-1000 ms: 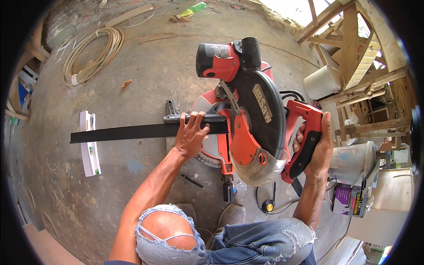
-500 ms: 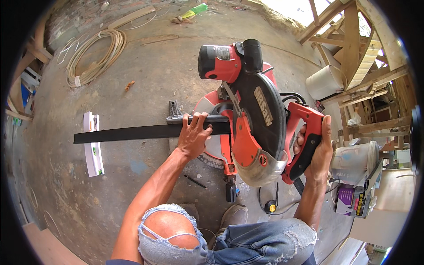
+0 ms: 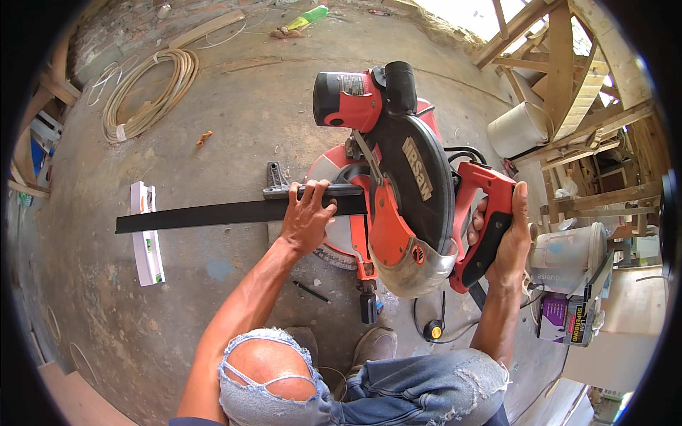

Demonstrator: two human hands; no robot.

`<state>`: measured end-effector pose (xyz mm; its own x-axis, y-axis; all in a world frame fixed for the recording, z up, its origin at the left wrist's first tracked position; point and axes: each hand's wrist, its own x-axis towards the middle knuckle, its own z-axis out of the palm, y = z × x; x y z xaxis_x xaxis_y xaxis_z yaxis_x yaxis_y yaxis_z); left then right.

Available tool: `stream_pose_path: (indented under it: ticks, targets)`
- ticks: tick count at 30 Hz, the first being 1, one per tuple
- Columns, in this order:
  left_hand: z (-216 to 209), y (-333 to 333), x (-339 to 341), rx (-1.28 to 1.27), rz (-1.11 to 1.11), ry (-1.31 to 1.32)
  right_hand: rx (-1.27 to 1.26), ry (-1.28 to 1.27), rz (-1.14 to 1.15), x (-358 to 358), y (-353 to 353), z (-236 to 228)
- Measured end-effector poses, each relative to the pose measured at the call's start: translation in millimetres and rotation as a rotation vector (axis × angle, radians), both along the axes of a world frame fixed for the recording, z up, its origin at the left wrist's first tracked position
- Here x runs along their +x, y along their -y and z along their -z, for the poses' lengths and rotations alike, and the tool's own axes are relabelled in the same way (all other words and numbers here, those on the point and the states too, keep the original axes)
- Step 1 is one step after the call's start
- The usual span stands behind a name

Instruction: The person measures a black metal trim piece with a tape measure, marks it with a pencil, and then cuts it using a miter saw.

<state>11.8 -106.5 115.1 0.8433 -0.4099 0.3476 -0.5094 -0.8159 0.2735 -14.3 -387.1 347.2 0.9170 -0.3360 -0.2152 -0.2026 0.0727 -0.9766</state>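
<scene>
A red and black miter saw [image 3: 412, 177] stands on the floor before my feet, its head raised and the clear blade guard down over the blade. My right hand [image 3: 510, 238] is wrapped round the saw's red and black handle [image 3: 490, 231]. A long flat black strip [image 3: 206, 216] lies along the saw's fence [image 3: 275, 190], its right end at the saw head. My left hand [image 3: 307, 219] clamps the strip against the fence, fingers over the top edge. The strip's left part passes over a white box-shaped length [image 3: 147, 259] on the floor.
A black pencil [image 3: 312, 292] and a yellow-and-black tape measure [image 3: 433, 330] lie near my shoes. Coiled hose [image 3: 149, 99] rests at the far left, with a green bottle [image 3: 305, 20] beyond. Buckets [image 3: 565, 255], a purple and black box [image 3: 561, 319] and timber framing [image 3: 568, 92] line the right.
The whole view has shifted slightly, so everything sits a little further left. Both hands keep the same hold, and the saw and strip stay as they were.
</scene>
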Motion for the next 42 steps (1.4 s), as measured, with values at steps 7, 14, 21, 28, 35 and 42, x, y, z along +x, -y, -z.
stream_pose_path:
  ticks: [7,14,21,28,35,42]
  targets:
    - [-4,1,0,-0.007,0.004,0.002,0.015,0.002,-0.033,-1,1,0]
    - [-1,1,2,-0.002,0.015,0.003,-0.011,0.034,-0.007,2,4,1]
    - [-5,0,1,0.022,0.013,-0.005,-0.065,0.049,-0.024,3,0,2]
    - [-10,4,1,0.016,-0.007,-0.019,-0.069,0.018,-0.048,2,5,0]
    - [-5,-5,1,0.079,-0.008,0.019,-0.03,0.031,-0.081,12,2,3]
    - [0,9,1,0.095,0.006,0.041,-0.011,-0.085,-0.167,16,12,-8]
